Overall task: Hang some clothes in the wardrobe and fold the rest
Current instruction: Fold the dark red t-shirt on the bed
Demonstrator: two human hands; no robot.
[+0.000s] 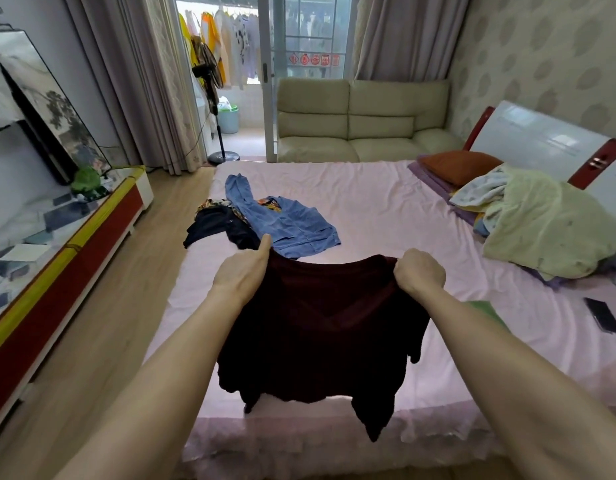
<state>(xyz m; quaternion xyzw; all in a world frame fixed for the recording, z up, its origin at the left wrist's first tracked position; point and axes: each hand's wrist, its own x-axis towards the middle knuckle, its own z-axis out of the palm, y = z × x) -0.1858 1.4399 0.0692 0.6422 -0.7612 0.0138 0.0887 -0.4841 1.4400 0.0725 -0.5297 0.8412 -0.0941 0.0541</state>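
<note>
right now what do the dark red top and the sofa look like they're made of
Dark red top: soft matte knit fabric, probably; it sags and drapes limply between both hands. Sofa: cream leather or faux leather, judging by its smooth, faintly shiny, puffed cushions; which one can't be told.

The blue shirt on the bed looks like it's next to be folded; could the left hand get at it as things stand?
Probably not yet. The left hand and right hand both hold up the dark red top. The blue shirt lies uncovered just beyond it on the bed, so once freed, likely yes.
</note>
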